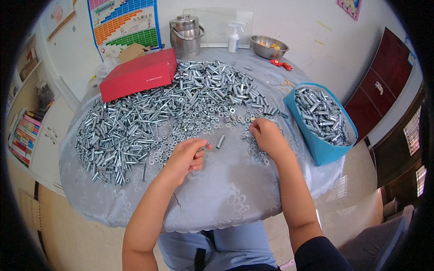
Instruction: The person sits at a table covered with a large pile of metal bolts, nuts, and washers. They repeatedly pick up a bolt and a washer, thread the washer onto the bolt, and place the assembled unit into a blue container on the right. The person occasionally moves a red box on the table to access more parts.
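My left hand is closed, thumb against the index finger, around a small silvery metal piece that is mostly hidden. Just right of it, a single metal sleeve lies on the cloth. Farther right, my right hand reaches down with its fingertips pinched together among flat washers; whatever they hold is hidden. Nuts and washers are spread beyond my left hand. Long bolts are heaped at the left, and metal sleeves at the back.
A blue fabric bin full of metal sleeve anchors stands at the right edge. A red box rests on the heap at the back left. Behind stand a steel pot, a spray bottle and a metal bowl. The tablecloth is grey.
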Demonstrator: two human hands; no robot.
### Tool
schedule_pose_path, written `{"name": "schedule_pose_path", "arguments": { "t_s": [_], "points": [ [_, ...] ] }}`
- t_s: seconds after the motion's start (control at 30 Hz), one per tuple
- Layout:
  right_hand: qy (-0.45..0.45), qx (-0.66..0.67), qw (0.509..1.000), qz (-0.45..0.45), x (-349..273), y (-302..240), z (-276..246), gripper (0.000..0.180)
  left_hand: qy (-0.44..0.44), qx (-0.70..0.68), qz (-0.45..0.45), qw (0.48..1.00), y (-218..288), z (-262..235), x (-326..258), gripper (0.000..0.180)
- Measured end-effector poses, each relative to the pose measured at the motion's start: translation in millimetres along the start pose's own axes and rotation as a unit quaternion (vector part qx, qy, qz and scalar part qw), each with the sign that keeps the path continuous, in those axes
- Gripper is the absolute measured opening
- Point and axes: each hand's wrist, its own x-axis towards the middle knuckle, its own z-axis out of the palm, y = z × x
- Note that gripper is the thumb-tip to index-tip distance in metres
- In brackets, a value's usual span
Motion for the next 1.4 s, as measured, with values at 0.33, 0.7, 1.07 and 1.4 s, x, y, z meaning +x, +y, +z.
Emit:
{"name": "schedule_pose_path", "arguments": {
  "t_s": [0.33, 0.7, 1.07, 1.4],
  "points": [
    [-0.133, 0.044, 0.987, -0.084, -7.2, -18.9, -9.1, 0.024, 0.006, -0.005, 0.001, 1.0, 1.8, -1.4, -1.7, 0.021],
    [-0.21, 0.017, 0.975, -0.075, -7.9, -18.7, -17.0, 0.024, 0.004, -0.011, 0.007, 1.0, 0.4, -4.4, -0.6, 0.023],
    [-0.125, 0.316, 0.933, -0.116, -16.8, -62.1, 3.2, 0.02, -0.007, 0.045, 0.0, 0.999, -3.2, 0.4, 0.1, 0.02],
    [-0.113, 0.35, 0.924, -0.109, -22.1, -66.2, 21.8, 0.02, 0.002, 0.002, 0.006, 1.0, -6.1, -0.4, 1.9, 0.016]
  ]
}}
